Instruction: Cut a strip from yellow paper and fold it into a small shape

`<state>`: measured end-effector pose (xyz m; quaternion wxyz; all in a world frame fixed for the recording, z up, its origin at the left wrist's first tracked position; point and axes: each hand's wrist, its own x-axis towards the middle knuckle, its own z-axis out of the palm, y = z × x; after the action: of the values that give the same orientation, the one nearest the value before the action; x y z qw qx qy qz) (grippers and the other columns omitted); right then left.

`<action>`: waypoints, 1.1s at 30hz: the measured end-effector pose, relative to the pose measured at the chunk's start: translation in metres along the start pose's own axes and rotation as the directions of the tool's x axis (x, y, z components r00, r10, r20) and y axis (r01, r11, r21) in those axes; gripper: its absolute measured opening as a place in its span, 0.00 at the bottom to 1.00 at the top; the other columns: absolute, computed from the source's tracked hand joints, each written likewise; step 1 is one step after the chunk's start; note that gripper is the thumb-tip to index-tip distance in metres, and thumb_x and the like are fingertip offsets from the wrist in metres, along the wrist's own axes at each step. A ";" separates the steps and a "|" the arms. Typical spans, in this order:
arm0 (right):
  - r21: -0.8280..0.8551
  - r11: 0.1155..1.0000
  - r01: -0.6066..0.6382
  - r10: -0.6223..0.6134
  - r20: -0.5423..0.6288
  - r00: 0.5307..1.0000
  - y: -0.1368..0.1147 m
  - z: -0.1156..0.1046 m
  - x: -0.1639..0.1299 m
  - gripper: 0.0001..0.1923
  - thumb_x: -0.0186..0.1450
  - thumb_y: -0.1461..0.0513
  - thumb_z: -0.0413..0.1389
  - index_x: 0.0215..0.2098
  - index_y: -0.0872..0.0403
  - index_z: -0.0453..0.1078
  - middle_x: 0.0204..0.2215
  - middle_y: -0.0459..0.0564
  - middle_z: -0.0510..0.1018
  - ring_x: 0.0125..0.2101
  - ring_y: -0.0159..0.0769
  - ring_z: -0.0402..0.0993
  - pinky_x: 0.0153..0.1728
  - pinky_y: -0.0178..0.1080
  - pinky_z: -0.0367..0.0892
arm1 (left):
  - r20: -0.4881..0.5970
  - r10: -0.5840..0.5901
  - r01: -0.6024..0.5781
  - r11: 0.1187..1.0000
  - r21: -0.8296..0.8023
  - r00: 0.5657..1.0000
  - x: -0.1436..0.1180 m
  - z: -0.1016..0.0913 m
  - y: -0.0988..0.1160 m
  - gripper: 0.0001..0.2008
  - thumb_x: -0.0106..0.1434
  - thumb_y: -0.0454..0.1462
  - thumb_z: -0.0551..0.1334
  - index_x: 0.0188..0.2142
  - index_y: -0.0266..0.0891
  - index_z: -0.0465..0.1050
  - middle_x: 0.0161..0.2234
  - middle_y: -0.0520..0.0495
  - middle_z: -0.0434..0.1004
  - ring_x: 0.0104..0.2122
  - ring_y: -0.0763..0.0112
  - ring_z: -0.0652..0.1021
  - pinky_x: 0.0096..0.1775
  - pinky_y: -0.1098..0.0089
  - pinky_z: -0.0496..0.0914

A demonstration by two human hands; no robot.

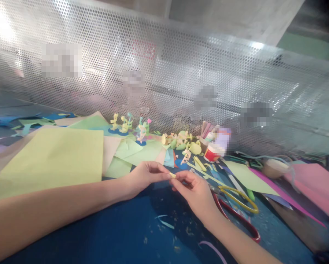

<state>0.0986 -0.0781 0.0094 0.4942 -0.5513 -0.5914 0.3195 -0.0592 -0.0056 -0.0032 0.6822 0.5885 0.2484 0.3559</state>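
Observation:
My left hand [145, 176] and my right hand [194, 190] meet over the blue table [120, 234], both pinching a small yellow paper piece [172, 175] between fingertips. Just right of my right hand lie scissors with yellow handles [241, 198] and scissors with red handles [236, 220]. Small paper figures [126, 126] on blue bases stand behind the hands, near the mesh screen.
A large light-green paper sheet [51, 157] lies at the left. A pile of yellow and green paper bits [183, 145] and a red-and-white glue pot [212, 152] sit beyond the hands. Pink paper [313, 187] covers the right. A perforated metal screen [181, 73] walls the back.

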 end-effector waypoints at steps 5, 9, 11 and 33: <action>-0.041 0.999 -0.003 0.004 0.009 1.000 0.001 -0.001 0.000 0.09 0.57 0.57 0.58 0.27 0.55 0.71 0.23 0.45 0.76 0.24 0.32 0.73 0.28 0.33 0.69 | 0.001 0.011 -0.011 1.000 0.021 1.000 0.000 0.000 0.000 0.11 0.49 0.40 0.68 0.29 0.35 0.73 0.28 0.50 0.77 0.30 0.74 0.74 0.38 0.72 0.65; -0.038 0.999 0.029 -0.028 0.002 1.000 0.001 -0.002 0.000 0.09 0.57 0.57 0.58 0.30 0.55 0.71 0.25 0.46 0.77 0.26 0.34 0.74 0.30 0.34 0.69 | -0.027 0.012 -0.010 0.998 0.065 1.000 0.001 0.000 -0.001 0.11 0.50 0.42 0.67 0.28 0.35 0.73 0.26 0.52 0.74 0.28 0.76 0.70 0.35 0.73 0.63; -0.035 0.998 0.044 -0.044 -0.004 0.999 0.001 -0.002 0.001 0.09 0.57 0.57 0.59 0.30 0.55 0.71 0.26 0.46 0.76 0.27 0.34 0.73 0.30 0.34 0.69 | -0.045 0.011 -0.008 0.998 0.068 0.999 0.002 -0.001 -0.001 0.12 0.50 0.42 0.67 0.28 0.35 0.73 0.27 0.52 0.73 0.28 0.76 0.70 0.34 0.74 0.62; -0.017 1.000 0.010 -0.010 0.037 0.999 0.002 -0.001 -0.001 0.08 0.57 0.58 0.56 0.24 0.54 0.65 0.20 0.43 0.70 0.23 0.31 0.68 0.26 0.33 0.65 | -0.052 -0.035 0.040 0.995 0.094 0.998 -0.001 0.002 -0.001 0.12 0.46 0.42 0.69 0.28 0.36 0.75 0.28 0.49 0.78 0.29 0.72 0.75 0.36 0.71 0.67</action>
<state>0.1002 -0.0789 0.0079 0.4802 -0.5466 -0.6057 0.3220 -0.0586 -0.0078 -0.0035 0.6535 0.6066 0.2931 0.3452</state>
